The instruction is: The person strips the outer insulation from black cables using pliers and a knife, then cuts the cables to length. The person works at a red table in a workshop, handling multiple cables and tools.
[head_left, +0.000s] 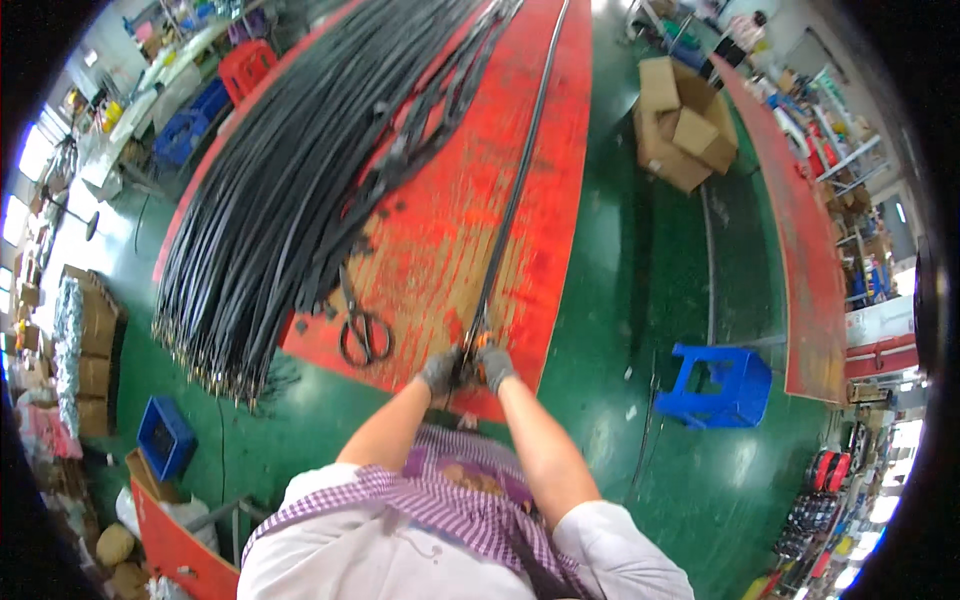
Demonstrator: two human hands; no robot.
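Both my hands wear grey work gloves with orange on them, and they meet at the near edge of a worn red table. Closed fingers of my left hand and my right hand hold the near end of a long black cable, which runs away up the table. What the fingertips do at that end is too small to make out. Left of my hands lies a pair of black-handled scissors. Beyond it is a thick bundle of black cables, their metallic ends hanging over the table's near left edge.
Right of the table, a blue plastic stool and an open cardboard box stand beside another red table. To the left are a blue crate, stacked cartons and a red chair. Small black scraps lie near the scissors.
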